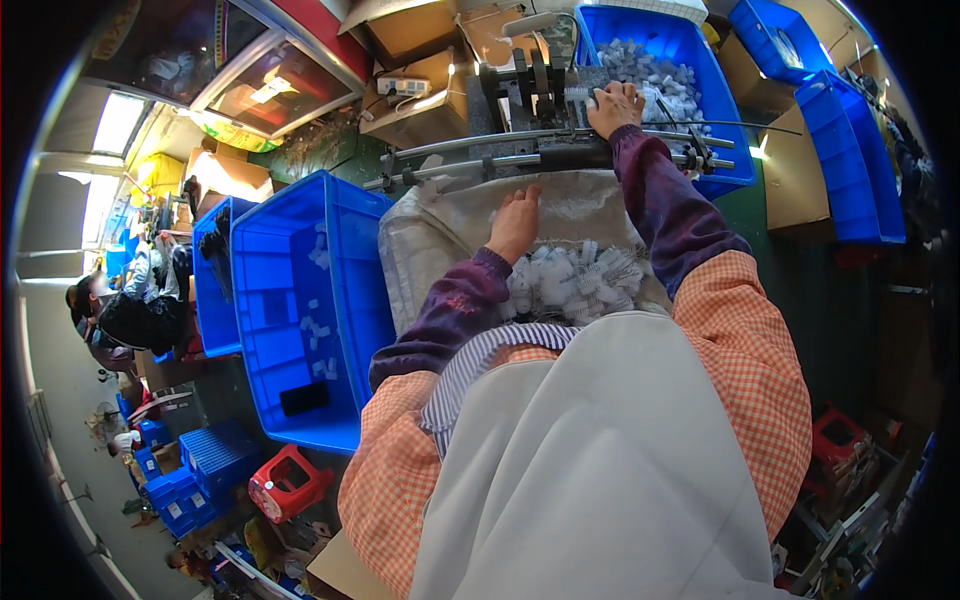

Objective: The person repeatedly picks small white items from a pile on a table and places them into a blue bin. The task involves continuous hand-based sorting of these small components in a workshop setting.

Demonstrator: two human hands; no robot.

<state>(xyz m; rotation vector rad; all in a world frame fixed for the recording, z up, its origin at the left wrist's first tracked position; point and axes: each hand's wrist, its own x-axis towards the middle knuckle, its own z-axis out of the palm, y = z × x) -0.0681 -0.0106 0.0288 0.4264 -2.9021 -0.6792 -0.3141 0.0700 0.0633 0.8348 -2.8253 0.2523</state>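
Note:
My right hand reaches to the bench machine, its fingers curled at the end of a small translucent white ribbed plastic piece by the dark upright parts. Lower and to the left, my left hand hovers over the pale sack cloth, fingers bent together; what they hold, if anything, is hidden. Between my forearms a heap of similar white plastic pieces lies in the cloth. Two metal rods cross the machine's near side, between my hands.
A blue bin full of small pale pieces stands behind the machine. On the left, a large blue bin holds a few pieces and a dark flat object. Cardboard boxes, a red stool and a thin rod are around.

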